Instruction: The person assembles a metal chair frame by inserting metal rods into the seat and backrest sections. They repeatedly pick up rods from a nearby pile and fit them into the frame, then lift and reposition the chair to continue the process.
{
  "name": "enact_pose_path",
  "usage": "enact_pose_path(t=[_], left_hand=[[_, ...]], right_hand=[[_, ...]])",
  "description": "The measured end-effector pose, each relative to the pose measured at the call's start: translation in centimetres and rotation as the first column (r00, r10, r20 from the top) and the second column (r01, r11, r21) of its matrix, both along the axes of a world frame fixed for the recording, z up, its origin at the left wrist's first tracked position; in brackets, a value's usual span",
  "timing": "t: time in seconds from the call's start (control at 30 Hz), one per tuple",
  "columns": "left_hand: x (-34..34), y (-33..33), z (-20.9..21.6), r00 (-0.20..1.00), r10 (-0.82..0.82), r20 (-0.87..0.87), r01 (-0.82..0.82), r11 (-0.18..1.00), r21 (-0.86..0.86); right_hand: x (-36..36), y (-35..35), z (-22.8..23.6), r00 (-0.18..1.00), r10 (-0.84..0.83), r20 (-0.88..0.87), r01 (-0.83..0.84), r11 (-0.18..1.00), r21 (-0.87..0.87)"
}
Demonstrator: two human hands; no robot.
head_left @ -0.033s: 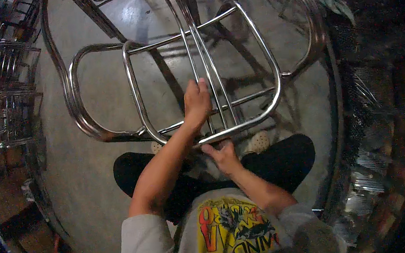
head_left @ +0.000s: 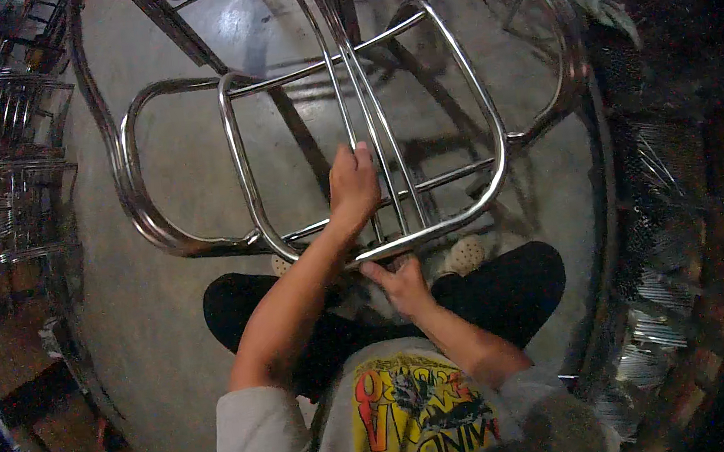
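Note:
A shiny chrome chair frame (head_left: pixel 236 142) of bent tubes lies in front of my knees. Several thin metal rods (head_left: pixel 374 120) run lengthwise through its middle. My left hand (head_left: pixel 353 183) is closed around the leftmost rods, thumb uppermost; its palm side is hidden. Nearer to me, my right hand (head_left: pixel 403 286) is closed at the frame's near cross tube (head_left: pixel 449 225), thumb against its near side and fingers partly hidden beneath. My left forearm passes over the left end of that tube.
Stacked chrome chair frames (head_left: pixel 16 207) stand at the far left, beside brown cardboard boxes (head_left: pixel 6 326). Bundled metal parts (head_left: pixel 655 328) line the right side. The grey concrete floor (head_left: pixel 154 333) lies under the frame, and my feet in light perforated shoes (head_left: pixel 467 253) are just below it.
The chair frame sits very slightly further right in the picture. Both hands keep the same hold.

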State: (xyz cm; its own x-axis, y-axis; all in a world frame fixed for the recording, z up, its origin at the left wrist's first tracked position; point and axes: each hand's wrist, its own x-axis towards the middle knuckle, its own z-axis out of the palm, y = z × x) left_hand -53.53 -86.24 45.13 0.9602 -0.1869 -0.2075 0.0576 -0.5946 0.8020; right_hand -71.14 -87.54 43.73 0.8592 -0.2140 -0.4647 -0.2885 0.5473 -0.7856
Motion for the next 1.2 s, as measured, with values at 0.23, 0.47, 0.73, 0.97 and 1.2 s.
enact_pose_path(t=[0.23, 0.47, 0.73, 0.97, 1.2], left_hand=[[0.0, 0.1, 0.4, 0.999, -0.017, -0.032, 0.019, 0.998, 0.058], [1.1, -0.3, 2.0, 0.989, -0.088, -0.116, 0.097, 0.993, 0.072], [1.4, -0.5, 2.6, 0.979, -0.113, -0.170, 0.138, 0.981, 0.139], [0.9, -0.5, 2.6, 0.981, -0.131, -0.146, 0.152, 0.978, 0.144], [0.2, -1.2, 3.2, 0.984, -0.088, -0.157, 0.134, 0.941, 0.312]], right_hand=[[0.3, -0.5, 0.8, 0.994, 0.015, -0.107, -0.009, 0.999, 0.052], [0.0, -1.2, 1.0, 0.981, 0.141, -0.136, -0.122, 0.983, 0.137], [0.0, -1.4, 1.1, 0.966, 0.175, -0.190, -0.159, 0.982, 0.097], [-0.3, -1.0, 0.7, 0.966, 0.172, -0.193, -0.155, 0.983, 0.101], [-0.1, -0.3, 0.2, 0.989, -0.012, -0.147, 0.009, 1.000, -0.022]])
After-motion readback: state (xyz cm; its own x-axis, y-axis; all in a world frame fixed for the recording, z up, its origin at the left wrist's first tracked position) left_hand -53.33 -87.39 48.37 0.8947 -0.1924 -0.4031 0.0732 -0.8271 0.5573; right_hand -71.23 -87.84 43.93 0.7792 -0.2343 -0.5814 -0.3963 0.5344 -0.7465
